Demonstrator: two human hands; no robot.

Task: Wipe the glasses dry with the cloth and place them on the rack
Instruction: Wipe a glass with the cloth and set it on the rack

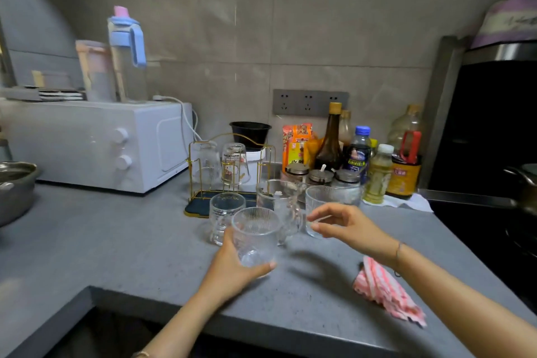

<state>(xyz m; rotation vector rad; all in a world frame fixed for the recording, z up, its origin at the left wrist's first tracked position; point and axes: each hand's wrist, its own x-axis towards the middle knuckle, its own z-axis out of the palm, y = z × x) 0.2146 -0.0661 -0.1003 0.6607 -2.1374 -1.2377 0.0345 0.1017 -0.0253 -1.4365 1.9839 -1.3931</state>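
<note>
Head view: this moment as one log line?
left hand grips ribbed glass | right hand open beside another glass | cloth on counter | rack holds two glasses

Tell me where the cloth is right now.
The cloth lies crumpled on the counter, at the right of the head view near the front edge. It is under the right forearm and nearer the person than the right hand.
</note>
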